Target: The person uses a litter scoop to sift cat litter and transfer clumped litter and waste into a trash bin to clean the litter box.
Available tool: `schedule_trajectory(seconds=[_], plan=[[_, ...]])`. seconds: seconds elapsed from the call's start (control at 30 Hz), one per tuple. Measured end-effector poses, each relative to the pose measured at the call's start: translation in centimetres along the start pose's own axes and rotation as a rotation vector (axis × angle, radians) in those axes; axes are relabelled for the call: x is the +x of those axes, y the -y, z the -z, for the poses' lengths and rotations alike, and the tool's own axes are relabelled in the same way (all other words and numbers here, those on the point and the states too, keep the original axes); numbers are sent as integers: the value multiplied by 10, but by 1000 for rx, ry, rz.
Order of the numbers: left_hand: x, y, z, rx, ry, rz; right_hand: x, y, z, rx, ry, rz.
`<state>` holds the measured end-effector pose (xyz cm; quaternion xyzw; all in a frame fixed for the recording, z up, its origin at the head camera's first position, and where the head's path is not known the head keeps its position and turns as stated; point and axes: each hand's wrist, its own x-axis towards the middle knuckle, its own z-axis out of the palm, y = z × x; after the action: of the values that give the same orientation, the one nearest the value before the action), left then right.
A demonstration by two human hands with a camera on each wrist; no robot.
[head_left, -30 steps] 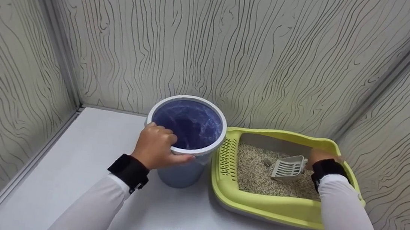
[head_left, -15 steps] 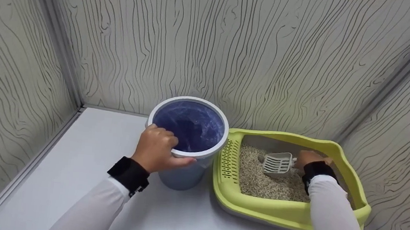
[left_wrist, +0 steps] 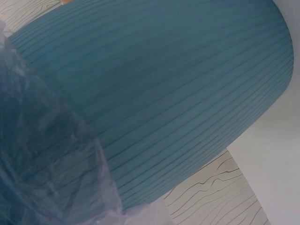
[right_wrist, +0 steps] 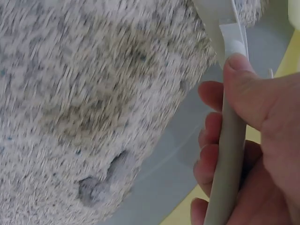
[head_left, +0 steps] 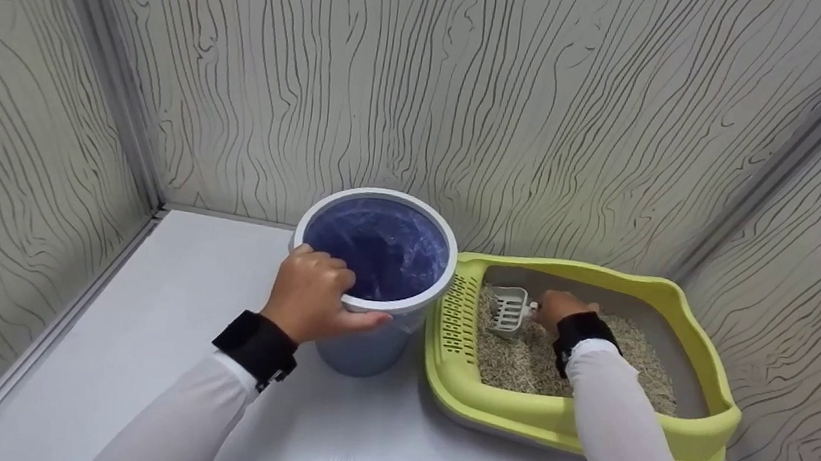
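My left hand grips the white rim of a blue trash bin, with the thumb outside and the fingertips hidden over the edge. The left wrist view shows the bin's ribbed wall and a clear plastic liner folded down over it. In my right hand is a light grey slotted litter scoop, its handle wrapped by the fingers and thumb. The scoop's head lies in the cat litter near the left end of a yellow-green litter box. A greyish clump shows in the litter in the right wrist view.
Bin and litter box stand side by side on a white table. Wood-grain patterned panels rise behind and on both sides. The box's perforated ledge lies between the bin and the litter.
My right hand has pushed the scoop leftward through the litter, from the box's middle to near its left end, baring grey floor at right. The left hand stays on the bin's rim.
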<state>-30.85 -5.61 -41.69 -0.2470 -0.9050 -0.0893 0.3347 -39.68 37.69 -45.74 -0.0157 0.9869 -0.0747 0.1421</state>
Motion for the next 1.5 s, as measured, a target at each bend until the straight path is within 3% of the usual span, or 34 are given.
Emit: schedule_trajectory(seconds=[0.2,0.37,0.6,0.9,1.03,1.23,1.5], plan=[[3,-3,0,-17,10,5,-8,0,1,-15,43,54],[5,-6,-1,-28,35,13,-27,-12,15,-18,57,108],[5,-4,0,-32,41,23,-50,-36,36,-32,15,123],[2,2,2,-34,61,49,-74,-71,60,-43,-73,261],[1,3,2,-37,61,53,-87,-81,68,-9,-92,283],[-1,3,3,-33,34,45,-100,-85,67,103,-87,283],[0,-3,5,-38,71,44,-106,-85,60,122,-154,309]])
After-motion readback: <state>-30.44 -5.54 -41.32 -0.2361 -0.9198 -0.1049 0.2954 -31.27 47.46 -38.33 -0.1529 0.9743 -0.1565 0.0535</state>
